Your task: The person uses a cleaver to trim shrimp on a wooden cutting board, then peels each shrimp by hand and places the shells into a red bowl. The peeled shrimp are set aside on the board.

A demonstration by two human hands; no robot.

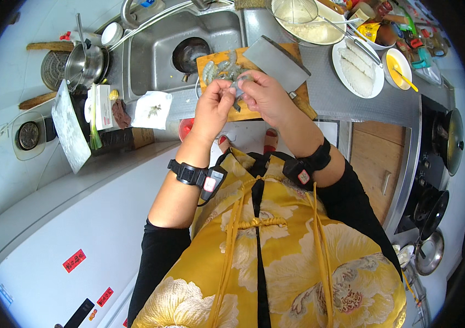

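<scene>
Over the near edge of a wooden cutting board [253, 115], my left hand [216, 100] and my right hand [267, 96] meet at the fingertips. Both pinch one raw grey shrimp [239, 87], whose tail end hangs below the fingers. Several more raw shrimp [220, 70] lie in a pile on the board, just beyond my hands. A cleaver [273, 61] with a broad blade rests flat on the board's right side, its handle mostly hidden by my right wrist. On the counter to the left, a white sheet [162, 104] holds small dark scraps [154, 110].
Beyond the board is a steel sink [146, 61] with a dark round vessel [191, 51]. To the right stand a white plate [353, 91] of white-coated strips, a bowl of yellow liquid [394, 61], and a large bowl [339, 39] under a wire strainer [296, 10]. A stove [419, 168] sits far right.
</scene>
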